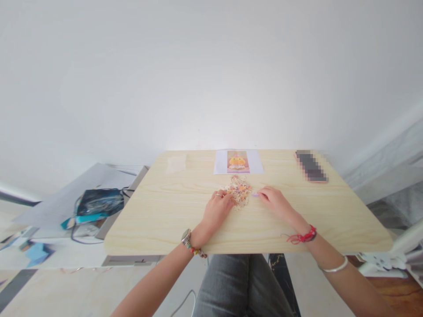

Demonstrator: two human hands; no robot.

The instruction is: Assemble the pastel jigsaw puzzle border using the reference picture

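Observation:
A loose pile of tiny jigsaw puzzle pieces point(240, 190), mostly orange, cream and purple, lies in the middle of the pale wooden table point(158, 215). My left hand point(218, 209) rests at the pile's left edge, fingers bent and close together, the tips down among the pieces; what they pinch, if anything, is hidden. On the pile's right side, my right hand point(273, 200) is closed in a pinch at a small purple puzzle piece point(255, 194) that shows at its fingertips. Behind the pile lies a white sheet with a printed picture point(238, 162) of a yellow-orange figure.
A phone point(311, 167), blurred out, lies at the table's back right. Toward the back left is a thin, pale, see-through sheet point(176, 164). Left of the table, a dark bag point(101, 202) and papers sit on a lower surface. A white wall point(211, 79) rises behind the table.

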